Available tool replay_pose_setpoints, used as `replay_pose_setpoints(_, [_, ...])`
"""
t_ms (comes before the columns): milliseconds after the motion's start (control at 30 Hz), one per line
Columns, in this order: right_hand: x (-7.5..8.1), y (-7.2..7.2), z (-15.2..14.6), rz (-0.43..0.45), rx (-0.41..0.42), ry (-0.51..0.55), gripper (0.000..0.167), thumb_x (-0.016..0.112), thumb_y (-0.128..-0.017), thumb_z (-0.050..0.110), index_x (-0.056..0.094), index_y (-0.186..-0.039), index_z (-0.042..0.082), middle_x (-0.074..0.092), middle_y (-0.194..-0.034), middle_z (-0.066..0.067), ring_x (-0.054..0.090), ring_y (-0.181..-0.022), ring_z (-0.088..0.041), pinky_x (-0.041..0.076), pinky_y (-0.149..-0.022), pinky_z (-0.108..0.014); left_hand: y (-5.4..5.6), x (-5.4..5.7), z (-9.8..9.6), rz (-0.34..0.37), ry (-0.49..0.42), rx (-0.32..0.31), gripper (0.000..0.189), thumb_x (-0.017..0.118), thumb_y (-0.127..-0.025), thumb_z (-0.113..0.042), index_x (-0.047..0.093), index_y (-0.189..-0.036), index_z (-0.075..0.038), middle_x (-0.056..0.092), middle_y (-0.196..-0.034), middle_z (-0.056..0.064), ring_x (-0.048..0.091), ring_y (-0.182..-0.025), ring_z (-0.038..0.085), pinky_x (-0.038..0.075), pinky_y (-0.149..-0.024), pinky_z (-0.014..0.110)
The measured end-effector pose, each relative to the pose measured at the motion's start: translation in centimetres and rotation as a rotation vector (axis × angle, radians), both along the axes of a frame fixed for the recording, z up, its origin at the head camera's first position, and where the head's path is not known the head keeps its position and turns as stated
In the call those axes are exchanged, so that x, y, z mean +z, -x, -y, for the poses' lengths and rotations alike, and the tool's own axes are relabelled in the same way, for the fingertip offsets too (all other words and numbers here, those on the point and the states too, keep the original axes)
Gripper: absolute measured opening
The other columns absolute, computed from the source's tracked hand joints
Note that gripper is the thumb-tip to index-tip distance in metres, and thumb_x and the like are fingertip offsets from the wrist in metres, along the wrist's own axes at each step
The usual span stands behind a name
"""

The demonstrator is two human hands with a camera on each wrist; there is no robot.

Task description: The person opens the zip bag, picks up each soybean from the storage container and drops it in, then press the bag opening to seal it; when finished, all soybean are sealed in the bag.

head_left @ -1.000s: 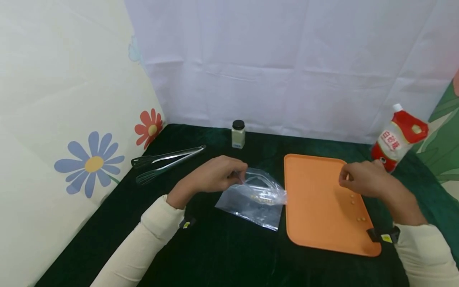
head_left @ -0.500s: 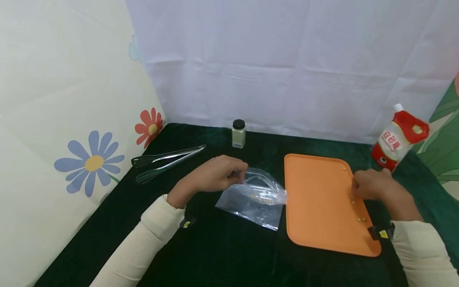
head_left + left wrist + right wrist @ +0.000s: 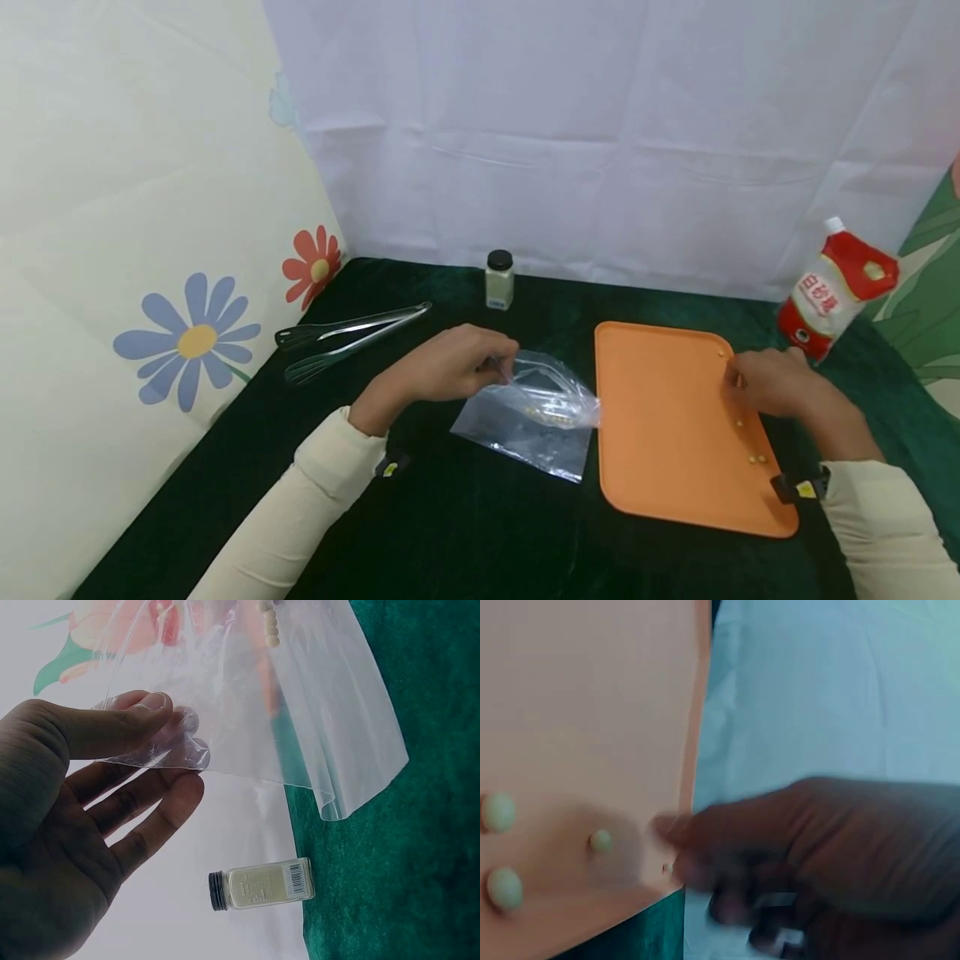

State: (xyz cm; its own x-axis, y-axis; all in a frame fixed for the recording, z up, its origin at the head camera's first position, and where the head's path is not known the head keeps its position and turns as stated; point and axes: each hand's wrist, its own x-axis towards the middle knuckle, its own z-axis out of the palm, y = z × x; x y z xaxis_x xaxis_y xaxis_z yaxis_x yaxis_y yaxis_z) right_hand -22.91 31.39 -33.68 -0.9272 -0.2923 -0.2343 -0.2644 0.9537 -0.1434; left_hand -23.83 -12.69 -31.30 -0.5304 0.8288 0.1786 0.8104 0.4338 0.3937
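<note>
My left hand pinches the rim of a clear plastic bag between thumb and fingers. Several pale round soybeans lie inside the bag, which rests on the dark green cloth. Over the right edge of an orange tray is my right hand, thumb and curled fingers drawn together as if around a soybean, which the fingers hide. Several more soybeans are on the tray along its right side. In the right wrist view the hand is blurred, its fingertips close by a small soybean.
Metal tongs lie at the left. A small jar with a black lid stands behind the bag. A red and white sugar pouch stands at the back right, behind my right hand. Fabric walls rise behind and to the left.
My right hand went down onto the tray's right side, then lifted slightly leftward; a soybean that lay there no longer shows. My left hand and the bag stay in place.
</note>
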Motion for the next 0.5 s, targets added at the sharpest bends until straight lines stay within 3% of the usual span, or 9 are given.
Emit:
replay_pose_setpoints(67, [0.1,0.0,0.4,-0.067,0.053,0.097,0.009,0.066,-0.096,0.024,0.066,-0.096,0.015,0.056,-0.074,0.004,0.051,-0.066,-0.016,0.034,-0.068,-0.04,0.0,0.0,0.0,0.003,-0.002,-0.004,0.017,0.07,-0.089,-0.005,0.063,-0.089,-0.021,0.068,-0.089,-0.005,0.057,-0.073,0.004,0.051,-0.064,0.026])
replay_pose_setpoints(233, [0.6,-0.4,2.0,-0.184,0.172,0.452,0.011,0.063,-0.1,0.031,0.066,-0.105,0.021,0.062,-0.081,0.004,0.055,-0.07,-0.013,0.046,-0.061,-0.03,0.1,0.0,0.1,0.003,-0.003,-0.006,0.017,0.07,-0.09,-0.005,0.063,-0.09,-0.021,0.068,-0.089,-0.004,0.057,-0.073,0.004,0.051,-0.065,0.026])
replay_pose_setpoints(367, [1.0,-1.1,3.8,-0.248,0.209,0.674,0.005,0.063,-0.1,0.024,0.066,-0.105,0.024,0.064,-0.086,0.003,0.058,-0.078,-0.014,0.047,-0.07,-0.03,0.1,0.0,0.1,0.002,0.0,-0.002,0.018,0.069,-0.089,-0.005,0.063,-0.09,-0.021,0.069,-0.091,-0.002,0.057,-0.073,0.004,0.051,-0.064,0.026])
replay_pose_setpoints(500, [1.1,-1.9,6.3,-0.25,0.226,0.836,0.01,0.064,-0.099,0.014,0.066,-0.108,0.018,0.065,-0.089,0.002,0.058,-0.083,-0.016,0.047,-0.074,-0.029,0.0,0.1,0.1,0.005,-0.003,-0.004,0.017,0.07,-0.089,-0.005,0.063,-0.09,-0.02,0.069,-0.09,-0.003,0.057,-0.073,0.004,0.051,-0.064,0.026])
